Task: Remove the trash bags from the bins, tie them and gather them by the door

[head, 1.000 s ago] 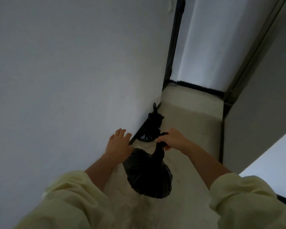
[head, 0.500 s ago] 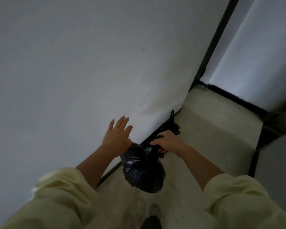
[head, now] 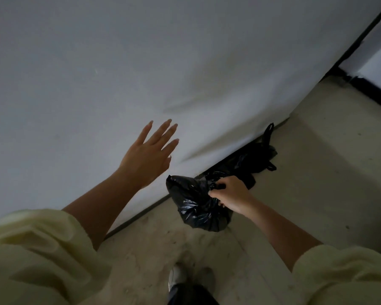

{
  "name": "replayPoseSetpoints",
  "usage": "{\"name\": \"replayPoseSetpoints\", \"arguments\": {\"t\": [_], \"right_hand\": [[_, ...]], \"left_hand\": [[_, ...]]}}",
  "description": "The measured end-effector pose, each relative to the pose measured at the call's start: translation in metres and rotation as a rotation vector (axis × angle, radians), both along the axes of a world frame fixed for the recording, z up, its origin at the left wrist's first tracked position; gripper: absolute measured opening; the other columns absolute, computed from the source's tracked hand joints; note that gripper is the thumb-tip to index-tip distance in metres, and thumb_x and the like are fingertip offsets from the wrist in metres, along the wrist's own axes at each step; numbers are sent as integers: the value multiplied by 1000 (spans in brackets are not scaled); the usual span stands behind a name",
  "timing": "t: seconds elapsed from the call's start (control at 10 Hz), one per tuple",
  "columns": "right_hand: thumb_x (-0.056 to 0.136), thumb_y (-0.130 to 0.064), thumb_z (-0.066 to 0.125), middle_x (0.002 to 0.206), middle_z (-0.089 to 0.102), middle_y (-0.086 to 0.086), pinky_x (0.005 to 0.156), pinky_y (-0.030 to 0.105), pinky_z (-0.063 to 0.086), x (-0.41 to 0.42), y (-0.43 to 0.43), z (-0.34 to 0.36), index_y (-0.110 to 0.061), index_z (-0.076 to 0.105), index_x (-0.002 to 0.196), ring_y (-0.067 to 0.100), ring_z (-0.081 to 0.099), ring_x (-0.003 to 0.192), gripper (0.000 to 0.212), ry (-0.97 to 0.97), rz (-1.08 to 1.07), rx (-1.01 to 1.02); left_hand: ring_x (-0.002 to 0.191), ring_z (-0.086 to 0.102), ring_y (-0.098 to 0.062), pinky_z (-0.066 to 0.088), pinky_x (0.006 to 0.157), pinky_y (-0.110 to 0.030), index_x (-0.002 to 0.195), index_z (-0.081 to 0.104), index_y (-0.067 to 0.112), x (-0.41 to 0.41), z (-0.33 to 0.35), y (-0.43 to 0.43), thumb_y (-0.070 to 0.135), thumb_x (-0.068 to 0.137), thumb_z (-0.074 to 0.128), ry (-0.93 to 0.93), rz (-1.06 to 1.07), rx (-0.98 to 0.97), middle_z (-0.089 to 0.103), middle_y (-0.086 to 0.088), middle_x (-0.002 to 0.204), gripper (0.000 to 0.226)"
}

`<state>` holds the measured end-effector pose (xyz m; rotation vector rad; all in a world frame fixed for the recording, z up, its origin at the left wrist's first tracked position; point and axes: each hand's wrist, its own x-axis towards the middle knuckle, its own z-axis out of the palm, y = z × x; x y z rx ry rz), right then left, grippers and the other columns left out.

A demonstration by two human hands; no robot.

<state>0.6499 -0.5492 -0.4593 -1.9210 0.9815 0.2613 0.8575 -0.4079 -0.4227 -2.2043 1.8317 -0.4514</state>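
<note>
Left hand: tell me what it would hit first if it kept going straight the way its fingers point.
The left hand is open, fingers spread and pointing up and away toward the white wall. Nothing lies between them, so the wall would likely come first, though the gap is hard to judge from this view.

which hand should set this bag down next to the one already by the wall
Right. The right hand already grips the tied bag by its neck, close to the other bag on the floor. The left hand is open, empty, toward the wall.

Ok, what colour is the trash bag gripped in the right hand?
Glossy black, shown in the head view: the trash bag hangs from the right hand.
</note>
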Motion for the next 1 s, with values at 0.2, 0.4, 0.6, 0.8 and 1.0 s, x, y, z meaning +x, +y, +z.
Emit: {"name": "replayPoseSetpoints", "arguments": {"t": [0.2,0.4,0.6,0.8,1.0], "right_hand": [[89,-19,61,58,51,11,53,30,35,15,-40,-104,-6,48,64,22,50,54,31,63,-26,-49],[88,-20,64,60,57,12,53,29,39,29,-66,-197,-7,52,63,22,54,56,30,79,-100,-52],[87,-16,63,60,56,14,49,30,38,45,-76,-256,-4,49,63,23,54,53,30,131,-132,-71],[90,-13,58,91,68,8,66,30,45,61,-68,-302,-8,67,95,25,65,84,11,206,-175,-120],[91,-20,58,115,59,8,71,27,40,73,-66,-302,-11,59,116,24,59,102,26,233,-68,-129]], "left_hand": [[148,5,-30,10,119,-51,147,35,16,23,-60,-47,38,97,44,-103,-67,17,13,-14,159,56],[148,6,-26,7,119,-40,153,14,15,49,-113,-65,40,101,29,-449,-82,-82,5,-12,161,60],[147,13,-24,2,117,-40,154,10,15,50,-125,-75,36,102,29,-494,-106,-136,11,-9,160,59],[146,16,-24,5,117,-40,154,9,14,57,-132,-75,33,100,34,-566,-131,-151,13,-9,160,62],[146,11,-24,8,118,-38,154,7,13,57,-131,-74,35,99,36,-598,-103,-139,10,-10,160,66]]}}
